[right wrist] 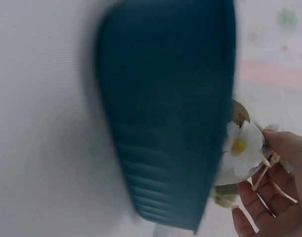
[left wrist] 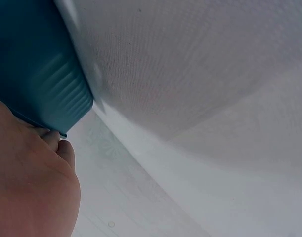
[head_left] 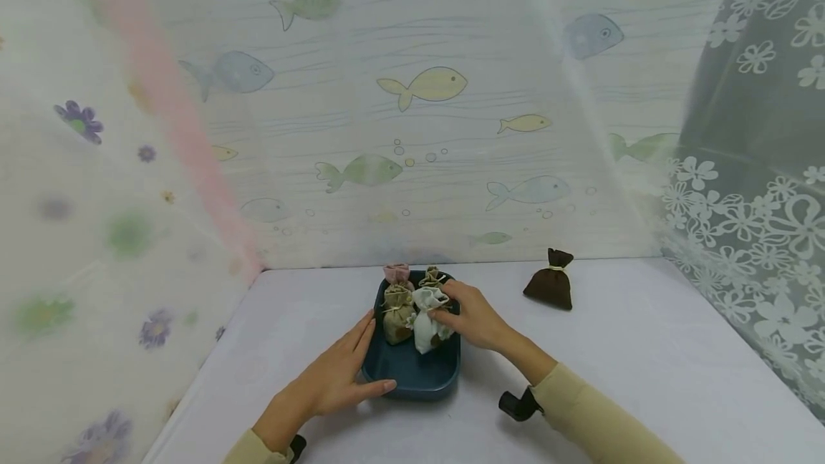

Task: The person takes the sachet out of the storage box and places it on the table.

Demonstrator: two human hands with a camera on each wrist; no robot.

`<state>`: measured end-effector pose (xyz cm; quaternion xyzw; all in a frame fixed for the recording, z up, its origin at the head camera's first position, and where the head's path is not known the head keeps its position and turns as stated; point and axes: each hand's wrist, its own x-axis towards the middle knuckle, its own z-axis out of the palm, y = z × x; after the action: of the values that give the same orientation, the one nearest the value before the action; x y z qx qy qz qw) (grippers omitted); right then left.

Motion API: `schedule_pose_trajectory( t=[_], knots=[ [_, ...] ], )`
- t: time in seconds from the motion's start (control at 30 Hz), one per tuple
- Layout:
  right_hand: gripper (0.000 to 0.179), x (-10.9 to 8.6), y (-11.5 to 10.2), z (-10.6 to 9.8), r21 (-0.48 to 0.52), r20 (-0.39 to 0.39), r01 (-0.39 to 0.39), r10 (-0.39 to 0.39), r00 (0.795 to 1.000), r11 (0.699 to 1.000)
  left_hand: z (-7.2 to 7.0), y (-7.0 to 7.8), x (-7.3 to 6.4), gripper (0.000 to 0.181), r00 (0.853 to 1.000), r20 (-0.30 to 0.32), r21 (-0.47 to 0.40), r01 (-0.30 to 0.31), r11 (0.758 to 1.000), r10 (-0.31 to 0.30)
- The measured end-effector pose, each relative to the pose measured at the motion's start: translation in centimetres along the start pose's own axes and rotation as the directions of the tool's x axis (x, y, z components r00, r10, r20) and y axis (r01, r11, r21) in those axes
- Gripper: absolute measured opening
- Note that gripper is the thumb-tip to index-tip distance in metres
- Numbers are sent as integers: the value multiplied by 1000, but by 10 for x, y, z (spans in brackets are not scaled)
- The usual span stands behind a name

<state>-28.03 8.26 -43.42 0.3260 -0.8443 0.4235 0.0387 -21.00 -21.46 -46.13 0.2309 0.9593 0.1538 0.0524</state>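
A dark blue plastic bin [head_left: 412,378] holds several small cloth drawstring pouches. My right hand [head_left: 478,317] pinches a white pouch [head_left: 425,334] near its tied neck, over the bin's right side. In the right wrist view a white flower with a yellow centre [right wrist: 238,146] shows on that pouch, beside the thumb. An olive pouch [head_left: 397,321] stands to its left, with a pink pouch [head_left: 397,273] and another olive one [head_left: 430,276] behind. My left hand [head_left: 335,371] rests along the bin's left side, fingers extended at the wall and thumb at the front rim.
A dark brown pouch [head_left: 551,286] with a light tie sits on the white table [head_left: 290,306], right of the bin near the back edge. Sheer curtains printed with fish [head_left: 425,84] hang behind the table. Black wrist mounts [head_left: 518,405] stick out near the sleeves.
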Motion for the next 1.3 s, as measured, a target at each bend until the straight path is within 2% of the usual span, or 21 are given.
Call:
schedule_pose_trajectory(
  t=[0.13,0.27,0.37,0.5,0.7,1.07,1.3],
  knots=[
    [22,-3,-8,-14,19,-27,-14,14,1000,1000,0,0,0,110,1000,-2,3,-4,1000,4],
    [16,-5,-11,-27,34,-51,-10,12,999,999,1,-1,0,110,1000,0,2,-7,1000,7],
    [10,-6,-9,-37,31,-72,6,-4,997,999,1,-1,1,109,1000,4,4,-5,1000,5],
    [11,-7,-3,-50,16,-104,18,-16,994,1000,1,-2,2,109,1000,-2,17,-8,1000,8],
    [11,-11,2,-69,23,-121,-29,32,992,999,0,-2,2,109,1000,-5,18,-14,1000,14],
    [16,-15,27,-85,-7,-156,-111,108,982,994,6,-5,-3,109,1000,0,22,-10,1000,10],
    [19,-10,46,-99,-53,-184,-166,153,971,985,1,-3,-1,111,1000,-4,28,-15,999,15]
  ],
)
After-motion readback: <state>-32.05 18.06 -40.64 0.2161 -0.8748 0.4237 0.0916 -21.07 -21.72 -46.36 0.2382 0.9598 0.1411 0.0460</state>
